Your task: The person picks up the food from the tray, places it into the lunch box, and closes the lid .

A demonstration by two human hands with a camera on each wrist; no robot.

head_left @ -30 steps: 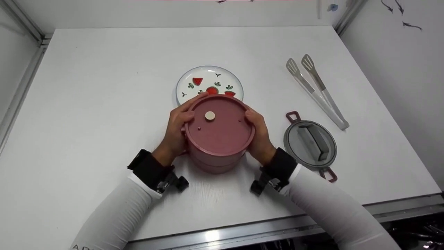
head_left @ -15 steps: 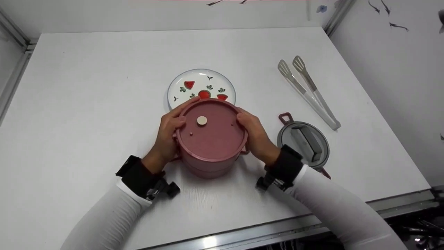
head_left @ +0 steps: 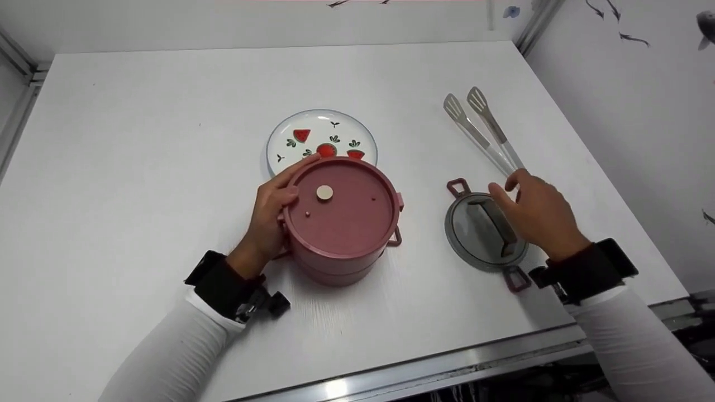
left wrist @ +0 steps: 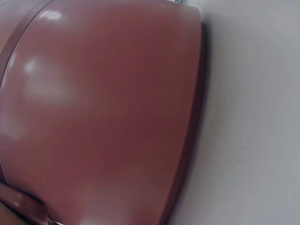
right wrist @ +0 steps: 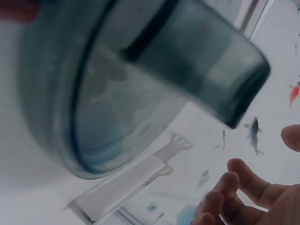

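In the head view a dusty-red lidded pot [head_left: 346,223] with a pale knob stands in front of me. My left hand [head_left: 267,215] holds its left side, thumb over the lid's rim and fingers along the far edge. The pot's wall [left wrist: 108,112] fills most of the left wrist view. To the right lies a shallow grey lidded pan [head_left: 475,234] with red loop handles. My right hand [head_left: 542,215] hovers by the pan's lid grip, near the handle end of the slotted tongs [head_left: 497,148]. Its thumb and fingers are apart, holding nothing, as the right wrist view also shows.
A white plate [head_left: 310,123] with watermelon prints lies behind the pot, its near part hidden. The table's metal front edge [head_left: 419,374] runs close below the forearms. White walls stand at the back and right.
My right hand has let go of the pot's right side and moved right, over the grey pan towards the tongs' handle end. The left hand keeps its hold on the pot.
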